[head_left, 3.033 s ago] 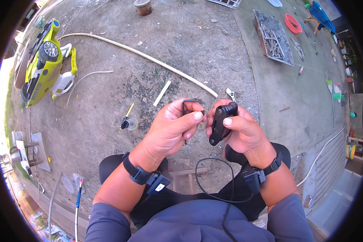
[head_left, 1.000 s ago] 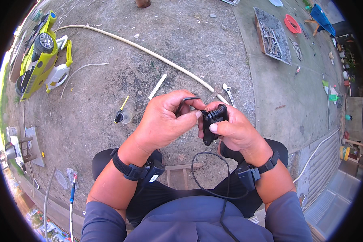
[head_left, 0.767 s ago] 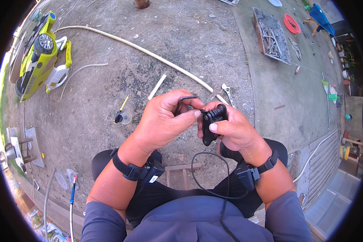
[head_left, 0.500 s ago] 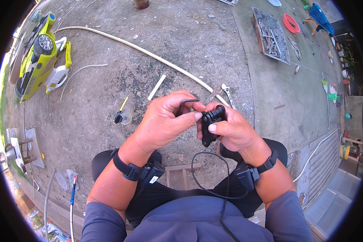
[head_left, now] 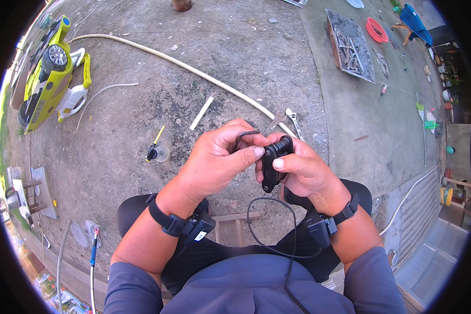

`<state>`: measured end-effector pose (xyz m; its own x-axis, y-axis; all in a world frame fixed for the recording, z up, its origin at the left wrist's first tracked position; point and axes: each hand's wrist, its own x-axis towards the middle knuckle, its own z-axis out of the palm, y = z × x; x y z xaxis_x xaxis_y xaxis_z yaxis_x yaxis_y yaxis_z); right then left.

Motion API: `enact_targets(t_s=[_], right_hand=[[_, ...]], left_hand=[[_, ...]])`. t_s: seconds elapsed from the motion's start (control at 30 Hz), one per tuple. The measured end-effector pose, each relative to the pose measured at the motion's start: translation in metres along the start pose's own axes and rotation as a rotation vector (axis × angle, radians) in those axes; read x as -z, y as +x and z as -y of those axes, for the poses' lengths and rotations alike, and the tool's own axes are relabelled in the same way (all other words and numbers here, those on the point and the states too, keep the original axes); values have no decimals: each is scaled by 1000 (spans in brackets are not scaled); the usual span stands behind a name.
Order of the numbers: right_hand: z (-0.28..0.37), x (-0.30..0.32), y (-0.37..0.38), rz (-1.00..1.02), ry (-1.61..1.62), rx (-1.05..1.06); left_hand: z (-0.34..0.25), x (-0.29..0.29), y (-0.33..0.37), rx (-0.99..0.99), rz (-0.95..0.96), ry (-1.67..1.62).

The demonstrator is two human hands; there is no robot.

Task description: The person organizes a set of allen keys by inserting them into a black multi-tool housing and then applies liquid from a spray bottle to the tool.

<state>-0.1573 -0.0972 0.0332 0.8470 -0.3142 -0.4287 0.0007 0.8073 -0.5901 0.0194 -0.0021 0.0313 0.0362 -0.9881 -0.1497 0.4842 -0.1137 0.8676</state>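
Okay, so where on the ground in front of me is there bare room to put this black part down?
The widest bare dirt lies between the small clear cup and your left hand, below the short white stick. Another open stretch sits between the long hose and the yellow toy car. It is tighter by the wrench beyond the black part.

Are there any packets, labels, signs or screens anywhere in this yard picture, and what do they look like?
White label: a small pale rectangle on the black device strapped to the left wrist; too small to make out more.
Green packet or container: on the concrete at the far right; boxy, bright green; blurred, so its kind is uncertain.
No signs or screens show.
The black plastic part held between the left hand and right hand bears no visible label.
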Motion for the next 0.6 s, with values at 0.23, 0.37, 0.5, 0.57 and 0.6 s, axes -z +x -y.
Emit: enact_targets(t_s=[0.23,0.37,0.5,0.57,0.6], right_hand=[[-3,4,3,15,-21,85],[-6,3,4,-7,-41,128],[-6,1,4,-24,-70,151],[-6,1,3,-31,-108,162],[-6,0,3,-34,-127,168]], left_hand=[[11,5,1,-198,-27,262],[13,5,0,-260,-68,389],[17,2,0,-283,-153,315],[18,2,1,-302,-159,357],[18,3,1,-311,-162,378]])
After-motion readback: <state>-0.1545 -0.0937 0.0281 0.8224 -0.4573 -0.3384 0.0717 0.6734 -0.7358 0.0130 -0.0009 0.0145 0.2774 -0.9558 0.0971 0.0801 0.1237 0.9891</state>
